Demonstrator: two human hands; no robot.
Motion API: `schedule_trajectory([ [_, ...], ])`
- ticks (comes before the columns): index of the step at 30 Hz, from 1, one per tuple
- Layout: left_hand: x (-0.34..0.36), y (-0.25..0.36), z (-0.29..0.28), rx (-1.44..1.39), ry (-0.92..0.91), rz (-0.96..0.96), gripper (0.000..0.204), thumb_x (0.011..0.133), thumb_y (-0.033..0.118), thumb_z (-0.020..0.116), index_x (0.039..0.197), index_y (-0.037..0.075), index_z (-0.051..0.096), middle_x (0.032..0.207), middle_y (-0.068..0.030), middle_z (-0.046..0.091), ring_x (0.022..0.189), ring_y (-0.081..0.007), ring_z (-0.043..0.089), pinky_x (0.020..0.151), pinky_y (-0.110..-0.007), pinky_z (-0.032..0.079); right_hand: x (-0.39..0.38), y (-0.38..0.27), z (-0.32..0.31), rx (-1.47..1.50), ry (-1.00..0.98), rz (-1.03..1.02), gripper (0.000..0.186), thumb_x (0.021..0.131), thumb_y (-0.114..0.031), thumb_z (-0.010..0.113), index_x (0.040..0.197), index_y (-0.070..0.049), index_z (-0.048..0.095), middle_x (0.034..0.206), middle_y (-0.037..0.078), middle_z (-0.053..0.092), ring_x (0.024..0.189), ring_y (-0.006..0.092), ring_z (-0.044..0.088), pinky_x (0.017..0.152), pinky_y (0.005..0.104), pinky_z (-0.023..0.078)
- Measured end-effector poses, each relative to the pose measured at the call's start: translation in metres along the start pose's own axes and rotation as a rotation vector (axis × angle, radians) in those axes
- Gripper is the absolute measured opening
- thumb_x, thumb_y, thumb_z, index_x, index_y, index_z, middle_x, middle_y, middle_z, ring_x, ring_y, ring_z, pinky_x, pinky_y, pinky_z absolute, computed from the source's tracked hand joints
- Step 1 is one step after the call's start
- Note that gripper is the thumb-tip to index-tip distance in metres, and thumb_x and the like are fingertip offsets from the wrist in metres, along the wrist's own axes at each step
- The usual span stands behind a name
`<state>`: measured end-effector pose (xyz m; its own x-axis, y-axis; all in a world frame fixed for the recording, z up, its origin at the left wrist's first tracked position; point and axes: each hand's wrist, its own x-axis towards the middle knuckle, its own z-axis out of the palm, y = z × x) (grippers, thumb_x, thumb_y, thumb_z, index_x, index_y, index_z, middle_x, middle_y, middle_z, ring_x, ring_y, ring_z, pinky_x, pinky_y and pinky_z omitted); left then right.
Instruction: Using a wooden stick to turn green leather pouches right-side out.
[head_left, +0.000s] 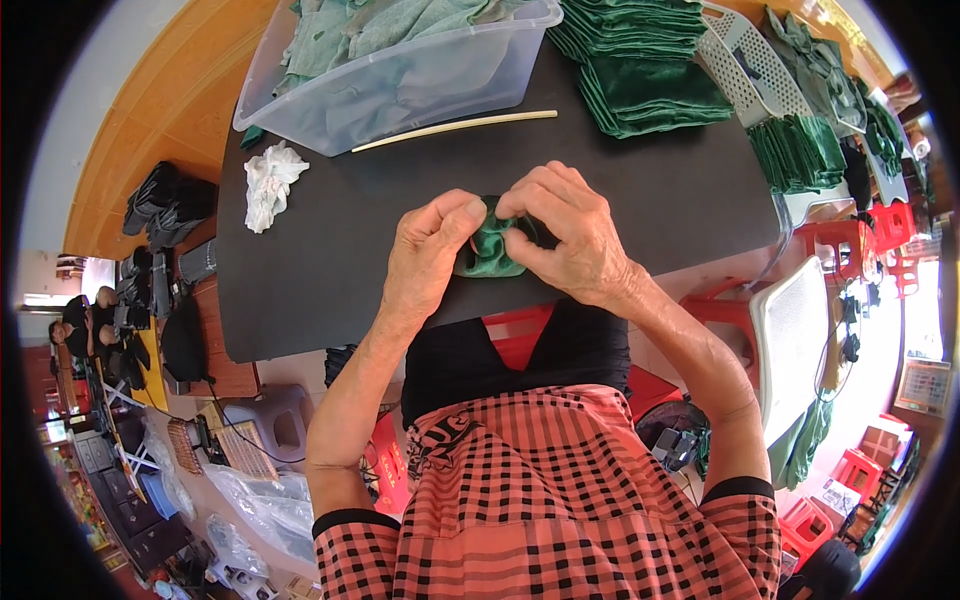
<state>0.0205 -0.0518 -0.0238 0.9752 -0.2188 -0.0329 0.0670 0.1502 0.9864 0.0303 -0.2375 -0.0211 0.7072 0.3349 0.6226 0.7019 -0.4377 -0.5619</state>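
Observation:
A small piece of shiny green cloth (492, 254), pouch-like and bunched up, is held at the near edge of the dark table (340, 260). My left hand (436, 240) pinches its upper left edge between thumb and fingertips. On the other side my right hand (566, 232) is closed on the cloth's upper right part, thumb and index finger close together. Between the two hands the cloth puckers into folds. My fingers partly hide its top edge, so I cannot make out whether a cord runs there.
Beyond my hands lies a thin pale stick (455, 130), beside a clear plastic bin (420, 110) of greyish-green cloth. A crumpled white cloth (272, 186) is at left. Stacked green fabric pieces (650, 95) and a white perforated basket (755, 70) occupy the far right.

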Motion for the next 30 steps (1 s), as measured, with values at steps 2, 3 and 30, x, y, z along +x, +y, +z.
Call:
schedule_trajectory([
  [2, 0.0, 0.003, -0.002, 0.024, -0.004, 0.002, 0.027, 0.097, 0.026, 0.055, 0.087, 0.003, 0.064, 0.07, 0.0061, 0.05, 0.068, -0.0036, 0.041, 0.062, -0.02, 0.033, 0.0, 0.003, -0.001, -0.021, -0.022, -0.011, 0.02, 0.068, 0.0, 0.069, 0.085, -0.007, 0.061, 0.08, 0.004, 0.056, 0.076, 0.0236, 0.054, 0.07, 0.0339, 0.045],
  [3, 0.002, 0.007, -0.005, 0.158, 0.011, 0.09, 0.021, 0.095, 0.022, 0.057, 0.091, 0.003, 0.063, 0.073, 0.0023, 0.053, 0.069, -0.0078, 0.045, 0.064, -0.023, 0.036, 0.001, 0.005, -0.001, 0.051, 0.054, 0.019, 0.018, 0.068, 0.002, 0.068, 0.083, -0.006, 0.06, 0.077, 0.004, 0.057, 0.072, 0.0227, 0.055, 0.066, 0.0331, 0.046],
  [30, 0.003, 0.014, -0.048, 0.893, 0.202, 0.261, 0.014, 0.083, 0.008, 0.061, 0.097, 0.004, 0.061, 0.073, -0.0088, 0.057, 0.074, -0.0243, 0.056, 0.072, -0.035, 0.044, -0.006, 0.003, -0.018, 0.079, 0.343, 0.168, 0.032, 0.071, 0.006, 0.061, 0.101, -0.003, 0.058, 0.107, 0.012, 0.06, 0.092, 0.0241, 0.06, 0.079, 0.029, 0.046],
])
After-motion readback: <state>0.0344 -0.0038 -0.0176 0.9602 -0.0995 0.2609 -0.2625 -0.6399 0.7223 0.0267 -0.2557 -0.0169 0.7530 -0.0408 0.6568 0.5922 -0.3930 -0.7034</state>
